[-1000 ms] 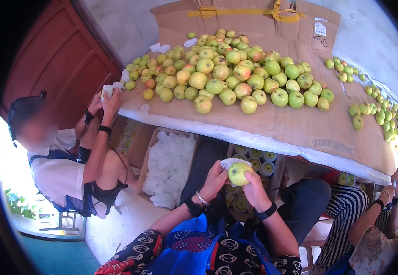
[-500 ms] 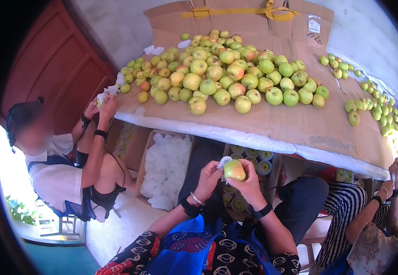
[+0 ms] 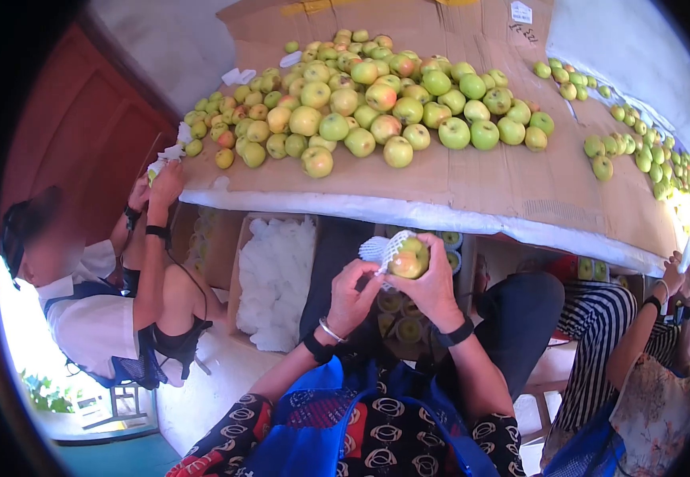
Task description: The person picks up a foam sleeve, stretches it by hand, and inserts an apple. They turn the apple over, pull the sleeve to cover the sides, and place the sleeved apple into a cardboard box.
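A green apple (image 3: 411, 261) with a reddish tinge is in front of me, above my lap. A white foam net sleeve (image 3: 374, 248) covers its left side, the loose end sticking out to the left. My right hand (image 3: 432, 292) is closed round the apple from the right. On the other side, my left hand (image 3: 353, 296) pinches the edge of the sleeve at the apple's lower left. The fingertips there partly hide the net.
A heap of apples (image 3: 345, 102) lies on the cardboard-covered table (image 3: 472, 179) ahead. Under its edge stand a box of white foam nets (image 3: 276, 274) and a box of packed apples (image 3: 405, 318). A co-worker (image 3: 94, 294) sits at left, another (image 3: 639, 381) at right.
The sleeve, bunched small at the apple's left before, is now stretched over part of it. My head view has shifted, so the table sits higher and farther left.
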